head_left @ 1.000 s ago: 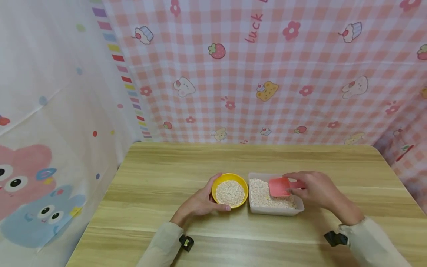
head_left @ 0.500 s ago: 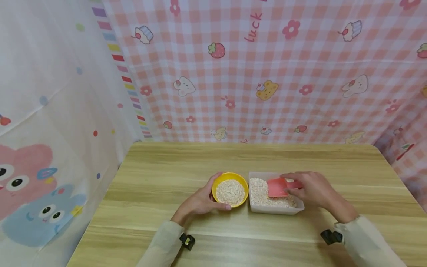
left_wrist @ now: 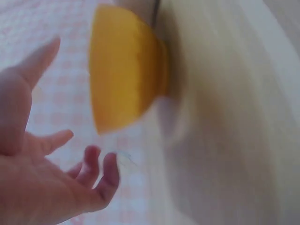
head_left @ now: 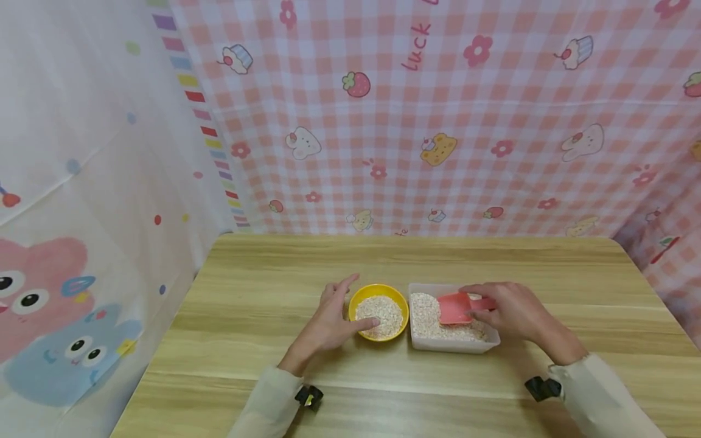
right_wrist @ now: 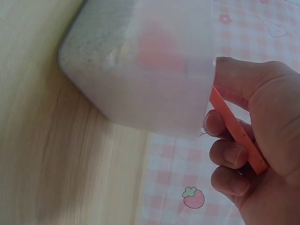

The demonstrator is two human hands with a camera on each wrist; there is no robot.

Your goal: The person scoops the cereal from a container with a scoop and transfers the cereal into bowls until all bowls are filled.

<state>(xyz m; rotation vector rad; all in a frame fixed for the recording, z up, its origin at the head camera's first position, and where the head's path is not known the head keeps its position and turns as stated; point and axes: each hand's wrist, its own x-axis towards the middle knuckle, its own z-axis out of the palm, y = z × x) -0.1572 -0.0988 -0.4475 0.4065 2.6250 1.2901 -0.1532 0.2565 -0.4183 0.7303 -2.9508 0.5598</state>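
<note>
A yellow bowl (head_left: pixel 354 296) of pale oat flakes (head_left: pixel 386 310) stands on the table. Beside it, my left hand (head_left: pixel 328 322) is spread with its thumb over the near rim; the left wrist view shows a gap between the fingers and the bowl (left_wrist: pixel 122 70). To the right, a translucent plastic tub (head_left: pixel 449 345) holds more flakes. The red scoop (head_left: pixel 454 308) lies on the flakes in it. My right hand (head_left: pixel 509 310) grips the scoop's handle, and in the right wrist view the fingers curl round that handle (right_wrist: pixel 236 129).
The bowl and tub stand side by side on a wood-grain table (head_left: pixel 274 267). Behind it hangs a pink checked cloth (head_left: pixel 350 182). A white cloth (head_left: pixel 137 182) with cartoon prints hangs on the left. Each wrist wears a black strap-on device (head_left: pixel 309 397).
My left hand has let go of the bowl and its fingers have spread away from the side. The scoop has shifted slightly left in the tub, with my right hand still holding it.
</note>
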